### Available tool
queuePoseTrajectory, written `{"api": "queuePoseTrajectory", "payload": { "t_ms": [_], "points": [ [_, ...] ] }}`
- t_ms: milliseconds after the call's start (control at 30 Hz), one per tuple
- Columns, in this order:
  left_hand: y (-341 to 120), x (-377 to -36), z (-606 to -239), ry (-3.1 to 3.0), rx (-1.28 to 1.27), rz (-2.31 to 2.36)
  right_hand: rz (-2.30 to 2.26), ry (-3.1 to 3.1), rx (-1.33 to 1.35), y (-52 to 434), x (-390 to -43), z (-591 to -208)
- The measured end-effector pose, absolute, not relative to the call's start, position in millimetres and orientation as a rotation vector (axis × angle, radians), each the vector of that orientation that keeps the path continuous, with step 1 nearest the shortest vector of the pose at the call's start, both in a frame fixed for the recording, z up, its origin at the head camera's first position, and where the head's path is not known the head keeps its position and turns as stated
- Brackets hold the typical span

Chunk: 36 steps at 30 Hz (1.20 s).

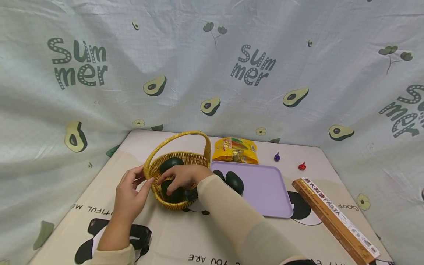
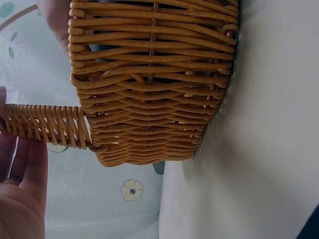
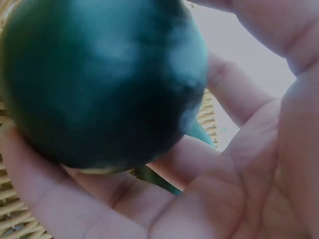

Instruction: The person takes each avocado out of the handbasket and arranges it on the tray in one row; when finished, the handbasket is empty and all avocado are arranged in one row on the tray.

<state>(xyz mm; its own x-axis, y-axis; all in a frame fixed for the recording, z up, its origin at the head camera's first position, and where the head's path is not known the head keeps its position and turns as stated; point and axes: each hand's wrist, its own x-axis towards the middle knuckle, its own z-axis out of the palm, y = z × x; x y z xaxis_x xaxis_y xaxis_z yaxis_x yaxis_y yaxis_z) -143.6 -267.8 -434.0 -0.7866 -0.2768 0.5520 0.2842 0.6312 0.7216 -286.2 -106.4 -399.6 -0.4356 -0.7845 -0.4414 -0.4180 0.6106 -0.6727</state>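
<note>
A yellow wicker basket (image 1: pixel 172 207) with a tall arched handle (image 1: pixel 175 136) stands left of the tray. My left hand (image 1: pixel 130 193) holds the foot of the handle on the basket's left side; the left wrist view shows its fingers (image 2: pixel 32 169) behind the woven handle. Reaching in over the rim, my right hand (image 1: pixel 183 176) grips a dark green avocado (image 3: pixel 104 84), with fingers curled around it. Another avocado (image 1: pixel 171 164) lies in the back of the basket. Two more avocados, one of them (image 1: pixel 234 182) in fuller view, lie on the lilac tray (image 1: pixel 265 191), partly hidden by my right sleeve.
Behind the tray lies a yellow snack bag (image 1: pixel 235 150). A purple wrapped candy (image 1: pixel 276 157) and a red one (image 1: pixel 302 166) are to its right. A long pasta box (image 1: pixel 336 221) lies along the right side. A printed curtain (image 1: pixel 185 92) hangs behind the table.
</note>
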Motion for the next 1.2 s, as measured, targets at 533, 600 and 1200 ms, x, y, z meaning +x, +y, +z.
{"api": "queuePoseTrajectory", "payload": {
  "t_ms": [533,600,1200],
  "points": [
    [-267.7,-145.2,-435.6,-2.183,-0.048,-1.114,-0.73,2.178,-0.985,-92.5,-284.1,-394.3],
    [-267.9,-144.8,-435.3,-2.181,-0.049,-1.107,-0.691,2.206,-1.059,-90.4,-282.4,-391.4],
    [-267.6,-142.9,-432.8,-2.189,-0.051,-1.102,-0.769,2.323,-1.196,-69.1,-270.2,-378.1]
  ]
}}
